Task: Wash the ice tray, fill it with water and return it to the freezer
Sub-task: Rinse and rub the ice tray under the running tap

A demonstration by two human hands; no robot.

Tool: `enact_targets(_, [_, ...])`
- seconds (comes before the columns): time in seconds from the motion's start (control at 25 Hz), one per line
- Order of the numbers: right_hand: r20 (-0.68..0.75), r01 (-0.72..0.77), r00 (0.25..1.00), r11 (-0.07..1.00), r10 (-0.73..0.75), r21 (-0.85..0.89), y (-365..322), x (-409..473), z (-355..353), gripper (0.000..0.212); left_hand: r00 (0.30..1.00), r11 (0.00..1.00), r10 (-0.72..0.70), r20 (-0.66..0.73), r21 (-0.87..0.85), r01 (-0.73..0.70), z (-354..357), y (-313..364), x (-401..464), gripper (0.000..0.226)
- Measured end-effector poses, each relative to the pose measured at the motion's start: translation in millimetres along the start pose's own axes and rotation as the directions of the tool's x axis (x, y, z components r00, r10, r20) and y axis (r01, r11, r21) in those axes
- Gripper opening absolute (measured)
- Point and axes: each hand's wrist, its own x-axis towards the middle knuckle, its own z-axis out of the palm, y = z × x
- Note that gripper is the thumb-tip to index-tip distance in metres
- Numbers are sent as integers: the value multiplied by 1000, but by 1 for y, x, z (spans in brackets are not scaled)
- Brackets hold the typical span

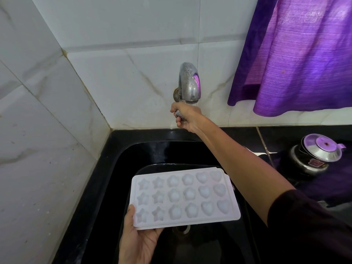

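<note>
Early stage: left hand [137,239] grips the pale plastic ice tray [184,197] over the black sink [106,187]; right hand [187,117] fingers curl around the steel tap [189,82] handle; no water seemingly flowing.

Pale lilac-white ice tray [185,198] with star, flower and heart moulds; black sink [118,168]; purple ribbed curtain [297,54]; white veined tiles [114,82].

One pale lilac plastic ice tray [185,197] with eighteen moulded cavities, one curved tarnished metal tap [189,82], one black stone sink [122,159], one purple fabric curtain [297,54], one lidded steel pot [316,155], two bare hands.
</note>
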Motion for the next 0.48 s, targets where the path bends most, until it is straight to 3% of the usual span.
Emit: enact_targets(0.48, [-19,26,999,999,-26,-37,1,3,0,8,999,999,-4,40,-45,6,-10,1,5,48])
